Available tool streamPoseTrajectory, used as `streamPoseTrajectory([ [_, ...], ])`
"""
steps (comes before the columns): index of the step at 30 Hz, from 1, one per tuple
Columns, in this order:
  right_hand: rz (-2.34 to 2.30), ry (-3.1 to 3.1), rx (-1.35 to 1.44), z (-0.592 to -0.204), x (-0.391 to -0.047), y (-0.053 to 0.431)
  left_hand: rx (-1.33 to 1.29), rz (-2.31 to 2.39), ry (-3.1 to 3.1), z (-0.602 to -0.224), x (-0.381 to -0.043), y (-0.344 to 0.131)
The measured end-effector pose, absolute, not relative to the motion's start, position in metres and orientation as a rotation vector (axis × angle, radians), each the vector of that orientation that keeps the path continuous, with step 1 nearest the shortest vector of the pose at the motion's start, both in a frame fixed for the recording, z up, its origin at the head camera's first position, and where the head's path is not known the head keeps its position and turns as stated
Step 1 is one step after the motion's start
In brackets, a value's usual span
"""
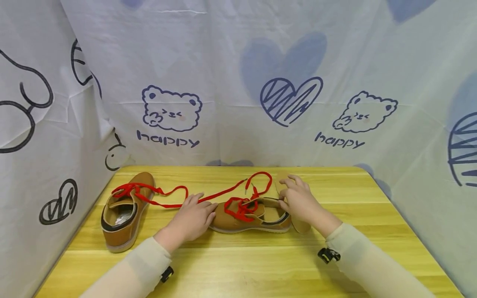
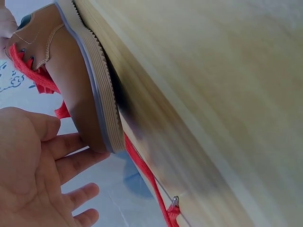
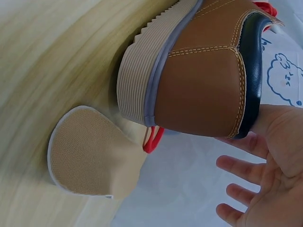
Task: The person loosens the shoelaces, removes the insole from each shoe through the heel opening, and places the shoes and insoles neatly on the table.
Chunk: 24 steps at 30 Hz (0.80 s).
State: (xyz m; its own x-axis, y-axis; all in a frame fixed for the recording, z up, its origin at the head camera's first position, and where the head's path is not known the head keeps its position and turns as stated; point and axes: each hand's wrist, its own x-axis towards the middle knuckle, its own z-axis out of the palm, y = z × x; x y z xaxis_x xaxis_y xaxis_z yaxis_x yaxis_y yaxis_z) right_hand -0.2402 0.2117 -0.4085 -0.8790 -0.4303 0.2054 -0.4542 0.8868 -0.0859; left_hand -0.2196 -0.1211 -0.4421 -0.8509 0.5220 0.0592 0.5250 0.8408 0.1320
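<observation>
A brown shoe (image 1: 238, 224) with red laces (image 1: 242, 210) lies sideways across the table, its toe to the left. My left hand (image 1: 193, 216) is at the toe; in the left wrist view its forefinger and middle finger touch the toe tip (image 2: 92, 135), the other fingers loosely spread. At the heel, my right hand (image 1: 299, 200) pinches the dark padded collar (image 3: 252, 71) between thumb and forefinger, its other fingers extended. Part of the forefinger is hidden behind the heel. A beige insole (image 3: 87, 151) lies beside the heel, partly under my right hand in the head view.
A second brown shoe (image 1: 121, 240) stands at the table's left end, toe pointing away. Its red lace (image 1: 167, 205) trails right, past my left hand. Behind the wooden table (image 1: 238, 265) hangs a white printed curtain (image 1: 231, 82); another covers the left side.
</observation>
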Motion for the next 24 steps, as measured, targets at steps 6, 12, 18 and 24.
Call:
streamPoseTrajectory([
  [6,0.213,-2.802,0.697,-0.408,-0.235,0.209,-0.843,-0.256,-3.005,-0.443,-0.221,-0.117],
  [12,0.236,-2.739,0.877,-0.410,-0.238,0.199,-0.835,-0.309,-3.018,-0.446,-0.225,-0.112],
  [18,0.067,-2.790,0.936,-0.414,-0.248,0.189,-0.837,-0.309,-3.067,-0.448,-0.230,-0.109],
  [24,-0.120,-2.809,0.921,-0.419,-0.251,0.184,-0.848,-0.348,-3.086,-0.447,-0.232,-0.107],
])
